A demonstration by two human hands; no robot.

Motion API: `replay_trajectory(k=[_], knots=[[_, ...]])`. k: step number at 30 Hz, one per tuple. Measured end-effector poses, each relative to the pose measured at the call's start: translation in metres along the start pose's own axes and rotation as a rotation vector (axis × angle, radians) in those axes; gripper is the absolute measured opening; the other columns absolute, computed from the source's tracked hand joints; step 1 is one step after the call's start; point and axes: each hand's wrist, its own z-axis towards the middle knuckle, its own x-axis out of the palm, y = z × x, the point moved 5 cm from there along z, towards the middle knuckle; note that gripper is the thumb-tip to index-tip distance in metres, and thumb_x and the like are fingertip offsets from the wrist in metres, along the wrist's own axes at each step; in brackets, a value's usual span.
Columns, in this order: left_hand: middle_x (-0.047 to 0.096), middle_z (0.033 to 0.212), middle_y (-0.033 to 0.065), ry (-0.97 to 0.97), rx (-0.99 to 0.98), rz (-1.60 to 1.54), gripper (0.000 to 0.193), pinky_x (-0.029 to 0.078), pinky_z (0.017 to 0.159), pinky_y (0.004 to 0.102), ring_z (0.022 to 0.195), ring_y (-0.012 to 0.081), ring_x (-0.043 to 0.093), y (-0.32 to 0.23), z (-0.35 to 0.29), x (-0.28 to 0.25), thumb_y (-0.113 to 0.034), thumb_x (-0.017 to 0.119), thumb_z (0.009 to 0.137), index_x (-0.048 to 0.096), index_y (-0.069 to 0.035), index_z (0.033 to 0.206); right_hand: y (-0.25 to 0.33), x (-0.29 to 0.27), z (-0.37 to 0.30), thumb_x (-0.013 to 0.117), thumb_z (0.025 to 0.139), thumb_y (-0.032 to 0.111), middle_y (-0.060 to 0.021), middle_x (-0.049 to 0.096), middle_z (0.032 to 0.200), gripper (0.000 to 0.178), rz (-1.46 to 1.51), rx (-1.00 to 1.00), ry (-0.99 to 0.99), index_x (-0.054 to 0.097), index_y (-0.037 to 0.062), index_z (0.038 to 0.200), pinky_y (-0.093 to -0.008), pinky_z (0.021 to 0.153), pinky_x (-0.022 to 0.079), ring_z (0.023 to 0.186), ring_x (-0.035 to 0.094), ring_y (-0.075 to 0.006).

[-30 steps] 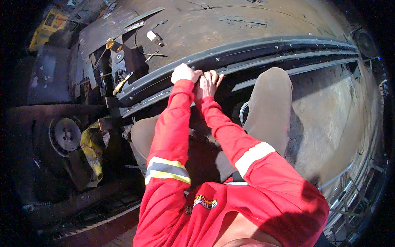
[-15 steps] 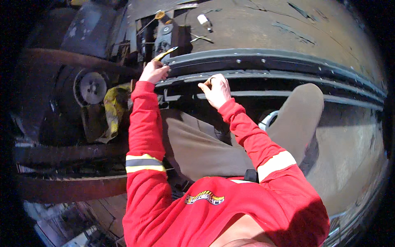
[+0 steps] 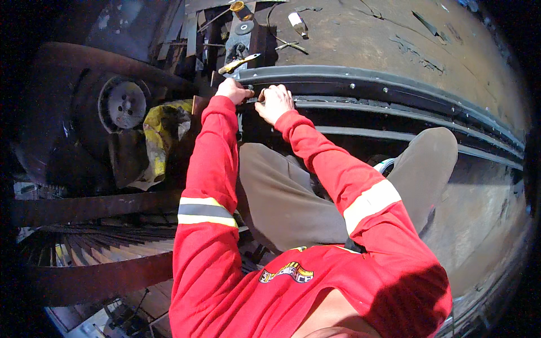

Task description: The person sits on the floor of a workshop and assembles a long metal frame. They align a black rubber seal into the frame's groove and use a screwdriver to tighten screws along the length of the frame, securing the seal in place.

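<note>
My left hand [image 3: 234, 91] is at the left end of the long dark metal rails [image 3: 366, 74], its fingers closed at a small grey bolt head [image 3: 251, 88]. Whether they grip that bolt or something smaller is hidden. Just to its right, my right hand [image 3: 276, 103] bends over the rails with thumb and fingers pinched together. Anything between those fingertips is too small to make out. The two hands nearly meet. Beyond my left hand lies a yellowish brush [image 3: 239, 63], apart from the fingers.
Behind the brush are a dark grey disc [image 3: 244, 27] and a yellow-brown cup [image 3: 241, 10]. A white bottle-like container [image 3: 297, 25] lies on the floor farther right. To my left are a round metal hub [image 3: 125, 105] and a stained yellow cloth [image 3: 163, 132]. My bent knee [image 3: 431, 149] is beside the rails.
My hands have come together: the left has moved right along the rail end, the right has moved left toward it. The view has shifted slightly, while the brush stays in its place.
</note>
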Motion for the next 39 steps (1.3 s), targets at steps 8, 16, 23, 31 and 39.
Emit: replay_trajectory(k=[8,16,23,31,39], knots=[[0.067,0.068,0.0084,-0.009,-0.086,-0.088,0.032,0.052,0.064,0.0311,0.064,0.0180,0.066,0.012,0.001,0.002,-0.032,0.078,0.066,0.071,-0.001,0.072,-0.013,0.003,0.022,0.066,0.075,0.027,-0.0181,0.068,0.084,0.024,0.220,0.299,0.255,0.071,0.0044,0.083,-0.0382,0.079,0.050,0.082,0.066,-0.0295],[0.068,0.069,0.0108,-0.171,-0.023,0.063,0.041,0.052,0.065,0.0320,0.063,0.0200,0.066,0.015,0.015,0.008,-0.042,0.078,0.062,0.071,-0.002,0.071,-0.057,0.075,0.072,0.067,0.067,0.029,-0.0203,0.063,0.108,0.045,0.451,0.607,0.559,0.066,0.0009,0.102,-0.0343,0.085,0.049,0.101,0.062,-0.0280],[0.067,0.079,0.0167,-0.419,-0.034,0.121,0.034,0.052,0.073,0.0378,0.079,0.0309,0.066,0.024,0.006,0.020,-0.037,0.075,0.062,0.072,-0.007,0.077,-0.049,0.110,0.079,0.072,0.063,0.029,-0.0111,0.068,0.085,0.040,0.339,0.509,0.247,0.068,-0.0005,0.091,-0.0309,0.062,0.050,0.070,0.062,-0.0175],[0.067,0.084,0.0177,-0.434,0.034,0.073,0.033,0.052,0.075,0.0371,0.081,0.0287,0.066,0.014,-0.005,0.014,-0.031,0.077,0.062,0.071,-0.004,0.081,-0.038,0.089,0.074,0.079,0.055,0.025,-0.0151,0.066,0.099,0.053,0.396,0.592,0.259,0.065,-0.0044,0.097,-0.0303,0.077,0.050,0.088,0.063,-0.0208],[0.065,0.095,0.0236,-0.016,-0.038,0.069,0.050,0.050,0.080,0.0383,0.091,0.0334,0.064,0.012,0.003,0.019,-0.044,0.069,0.071,0.068,0.002,0.091,-0.042,0.076,0.068,0.075,0.060,0.025,-0.0182,0.062,0.113,0.049,0.438,0.727,0.321,0.066,0.0011,0.101,-0.0322,0.088,0.048,0.106,0.060,-0.0258]])
